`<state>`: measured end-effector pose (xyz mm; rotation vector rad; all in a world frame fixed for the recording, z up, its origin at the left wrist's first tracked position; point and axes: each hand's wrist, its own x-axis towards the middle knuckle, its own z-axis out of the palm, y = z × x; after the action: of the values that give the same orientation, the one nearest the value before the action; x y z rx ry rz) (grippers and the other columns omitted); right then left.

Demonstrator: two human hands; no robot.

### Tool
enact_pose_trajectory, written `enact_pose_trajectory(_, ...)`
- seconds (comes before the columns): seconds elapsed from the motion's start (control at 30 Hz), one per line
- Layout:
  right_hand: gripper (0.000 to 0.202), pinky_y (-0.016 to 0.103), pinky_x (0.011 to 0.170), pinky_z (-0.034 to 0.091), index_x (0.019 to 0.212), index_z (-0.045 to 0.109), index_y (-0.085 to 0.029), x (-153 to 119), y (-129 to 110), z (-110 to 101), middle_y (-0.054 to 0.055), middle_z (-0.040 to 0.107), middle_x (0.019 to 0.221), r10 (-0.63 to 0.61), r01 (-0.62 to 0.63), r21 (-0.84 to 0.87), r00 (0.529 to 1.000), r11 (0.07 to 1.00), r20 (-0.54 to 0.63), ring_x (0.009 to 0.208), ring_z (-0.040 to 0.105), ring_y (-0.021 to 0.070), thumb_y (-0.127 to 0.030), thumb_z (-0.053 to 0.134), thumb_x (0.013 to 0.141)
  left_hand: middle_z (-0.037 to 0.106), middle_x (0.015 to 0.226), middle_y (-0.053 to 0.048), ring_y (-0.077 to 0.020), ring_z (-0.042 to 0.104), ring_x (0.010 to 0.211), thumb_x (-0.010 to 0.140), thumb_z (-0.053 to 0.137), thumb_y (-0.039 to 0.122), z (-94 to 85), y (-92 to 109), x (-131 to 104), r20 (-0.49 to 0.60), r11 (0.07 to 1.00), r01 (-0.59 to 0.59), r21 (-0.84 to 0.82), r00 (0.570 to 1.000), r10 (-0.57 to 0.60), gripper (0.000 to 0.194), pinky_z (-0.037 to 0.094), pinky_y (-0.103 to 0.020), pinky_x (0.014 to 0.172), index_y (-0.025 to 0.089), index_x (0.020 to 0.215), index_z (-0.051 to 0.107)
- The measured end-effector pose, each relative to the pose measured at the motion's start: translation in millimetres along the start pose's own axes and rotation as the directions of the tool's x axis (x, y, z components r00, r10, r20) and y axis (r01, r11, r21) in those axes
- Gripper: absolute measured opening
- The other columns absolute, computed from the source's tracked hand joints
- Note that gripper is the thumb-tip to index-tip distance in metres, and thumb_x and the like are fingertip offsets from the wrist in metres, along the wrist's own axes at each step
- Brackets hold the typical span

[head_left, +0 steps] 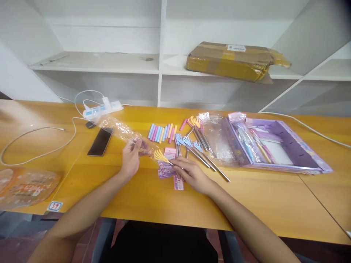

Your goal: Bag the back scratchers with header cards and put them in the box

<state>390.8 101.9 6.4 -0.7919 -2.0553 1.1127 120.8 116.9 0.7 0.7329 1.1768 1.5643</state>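
Observation:
My left hand (131, 157) is closed on the end of a long clear plastic sleeve (120, 129), which stretches away to the upper left. Just to the right, my right hand (189, 171) pinches the metal rod of a yellow hand-shaped scratcher head (161, 156), its fingers pointing left near the sleeve's end. Small printed cards (166, 171) lie under and beside the right hand. Beyond it are blue scratcher heads (183, 140) on metal rods, with yellow and pink ones behind. Several pastel tubes (159, 133) lie in a row above the hands.
At right stands a purple box (296, 146) with wrapped items inside, beside clear plastic bags (216, 137). A phone (100, 141), power strip (102, 109) and white cables lie left. An orange-printed plastic bag (30, 186) is at the left edge. A carton (227, 60) rests on the shelf.

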Motion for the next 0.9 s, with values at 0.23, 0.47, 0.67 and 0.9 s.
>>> enact_pose_trajectory(0.23,0.033,0.034,0.082,0.058,0.132,0.072,-0.021,0.8,12.6,-2.4,0.010,0.071,0.102,-0.020,0.022,-0.127,1.000,0.992,0.014,0.091,0.069,0.0208,-0.032,0.046,0.114,0.069,0.082,-0.001,-0.0146,0.070,0.077,0.086,0.088,0.053,0.2,4.5,-1.5,0.035,0.999,-0.009,-0.034,0.999,0.010,0.040,0.063,-0.025,0.066,0.017,0.088,0.069)
enact_pose_trajectory(0.47,0.034,0.032,0.076,0.058,0.129,0.072,-0.021,-2.5,17.0,1.5,0.008,0.074,0.099,0.107,-0.108,0.039,0.994,0.993,0.023,0.082,0.069,0.0179,-0.042,0.051,0.113,0.071,0.085,-0.001,-0.0134,0.070,0.074,0.084,0.090,0.052,3.7,1.7,-6.7,0.089,0.993,0.074,-0.091,0.994,-0.066,0.041,0.063,-0.025,0.065,0.017,0.090,0.070)
enact_pose_trajectory(0.67,0.053,0.023,0.053,0.050,0.159,0.044,-0.027,-6.3,22.0,6.9,0.001,0.069,0.098,0.264,-0.284,0.361,0.959,0.888,0.107,0.063,0.062,0.0110,-0.045,0.056,0.110,0.075,0.094,-0.004,-0.0165,0.073,0.085,0.081,0.090,0.056,6.3,0.7,-11.8,0.191,0.990,0.143,0.011,0.971,-0.142,0.045,0.062,-0.025,0.069,0.016,0.092,0.073)
enact_pose_trajectory(0.9,0.058,0.025,0.053,0.054,0.157,0.041,-0.031,-4.9,18.3,13.2,0.002,0.062,0.108,0.310,-0.320,0.390,0.946,0.864,0.089,0.066,0.068,0.0107,-0.045,0.064,0.106,0.077,0.098,-0.004,-0.0203,0.074,0.089,0.077,0.095,0.046,-2.3,-21.9,-18.6,0.277,0.974,0.168,0.154,0.939,-0.206,0.042,0.066,-0.035,0.079,0.017,0.101,0.075)
